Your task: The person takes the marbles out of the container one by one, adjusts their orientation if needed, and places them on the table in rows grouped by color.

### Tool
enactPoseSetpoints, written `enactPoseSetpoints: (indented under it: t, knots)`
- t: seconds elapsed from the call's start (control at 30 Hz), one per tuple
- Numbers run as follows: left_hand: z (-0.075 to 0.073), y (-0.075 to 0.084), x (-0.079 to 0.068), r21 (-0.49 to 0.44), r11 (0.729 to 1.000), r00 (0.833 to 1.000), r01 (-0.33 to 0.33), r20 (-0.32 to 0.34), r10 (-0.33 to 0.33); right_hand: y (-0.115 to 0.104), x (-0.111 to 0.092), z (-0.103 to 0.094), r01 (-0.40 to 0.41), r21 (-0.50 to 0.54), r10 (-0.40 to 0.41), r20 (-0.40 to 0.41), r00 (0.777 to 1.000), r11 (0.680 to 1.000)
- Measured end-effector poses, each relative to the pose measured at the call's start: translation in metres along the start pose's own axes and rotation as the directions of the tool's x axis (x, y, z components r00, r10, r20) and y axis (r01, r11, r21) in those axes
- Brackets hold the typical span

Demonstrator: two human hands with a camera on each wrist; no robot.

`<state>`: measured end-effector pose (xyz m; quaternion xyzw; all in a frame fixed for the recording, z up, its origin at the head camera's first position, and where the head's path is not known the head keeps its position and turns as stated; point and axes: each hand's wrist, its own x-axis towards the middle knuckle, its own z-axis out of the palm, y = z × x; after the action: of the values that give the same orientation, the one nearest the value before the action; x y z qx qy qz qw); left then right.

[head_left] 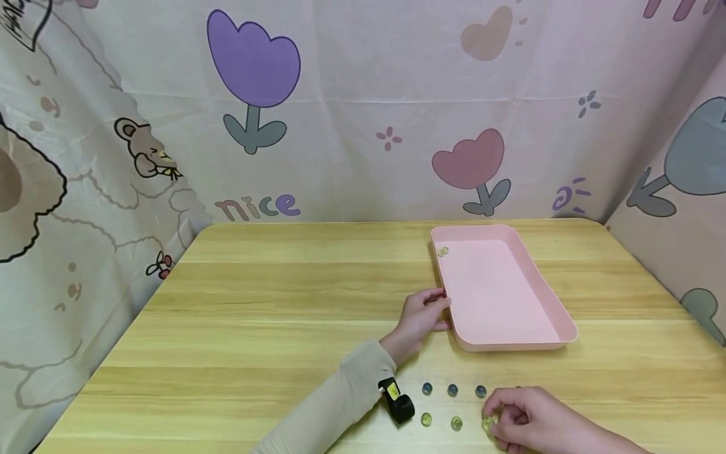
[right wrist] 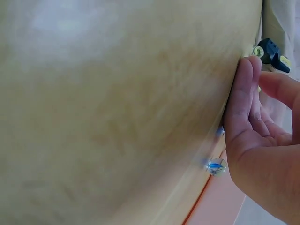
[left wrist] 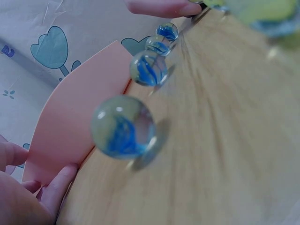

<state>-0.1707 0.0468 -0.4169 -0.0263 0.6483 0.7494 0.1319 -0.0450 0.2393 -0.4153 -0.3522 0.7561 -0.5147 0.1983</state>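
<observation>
My left hand [head_left: 420, 318] grips the near part of the left side of a pink tray [head_left: 505, 346]; in the left wrist view its fingers lie against the tray wall [left wrist: 77, 112]. At the front right, my right hand [head_left: 527, 419] pinches a yellow-green glass marble [head_left: 488, 425] between thumb and fingers, low at the table. The fingers partly hide that marble. Left of it are two more yellow-green marbles, one nearer [head_left: 456, 423] and one farther [head_left: 426, 419]. Behind them stands a row of clear marbles with blue swirls [head_left: 452, 390], partly covered by the right hand at its right end.
Two small yellowish marbles [head_left: 442, 251] lie inside the tray by its far left corner. A black wrist camera [head_left: 399, 401] sits on the left sleeve, close to the marbles. The wooden table [head_left: 272, 315] meets a printed cloth [head_left: 351, 126] at its back and sides.
</observation>
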Motion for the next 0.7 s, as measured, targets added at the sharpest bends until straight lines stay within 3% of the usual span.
enactPoseSetpoints:
  t: [0.5,0.7]
  knots:
    - [0.0003,0.0019,0.0002,0.012,1.0,1.0,-0.007,-0.006,0.007,-0.0045,0.0028,0.0013,-0.051,-0.064,0.05,-0.016,0.999,0.997]
    - [-0.0001,0.0011,0.0002,0.003,1.0,1.0,0.014,-0.012,-0.014,-0.0057,0.0038,0.0033,-0.037,-0.124,0.034,-0.024,0.999,0.992]
